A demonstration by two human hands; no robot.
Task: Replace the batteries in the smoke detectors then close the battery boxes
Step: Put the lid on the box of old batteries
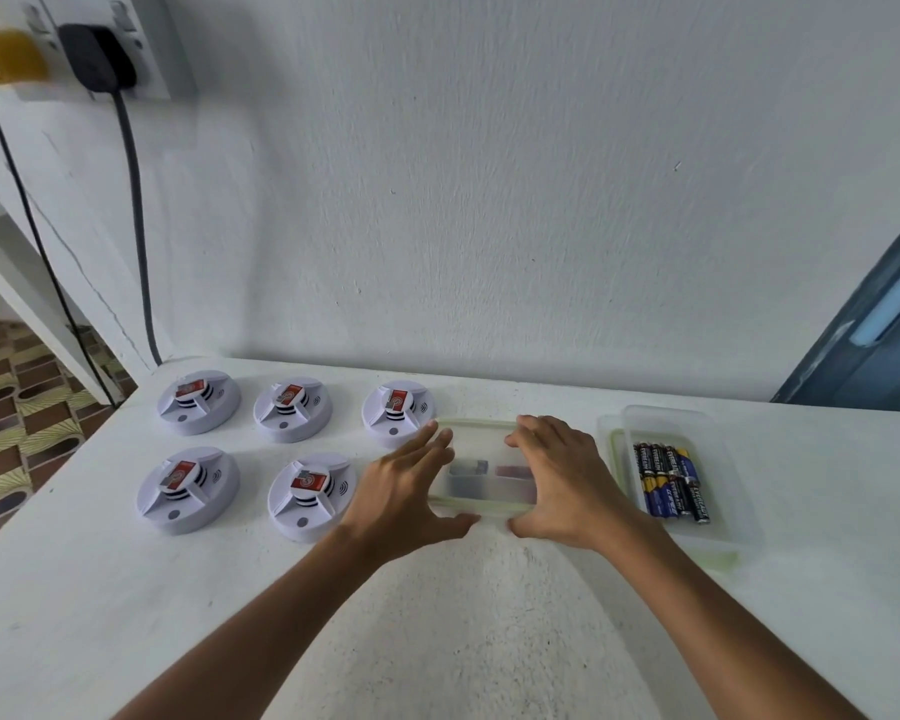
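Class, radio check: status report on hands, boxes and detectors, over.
Left hand and right hand press lidded box. Open box of batteries right. Five smoke detectors untouched. Nothing in the way.

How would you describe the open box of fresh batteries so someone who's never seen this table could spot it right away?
Start at the white table against the wall and go to its right end. Past the lidded box that both hands are on lies an open clear box. It alone has no lid on, and blue and black batteries lie side by side in it.
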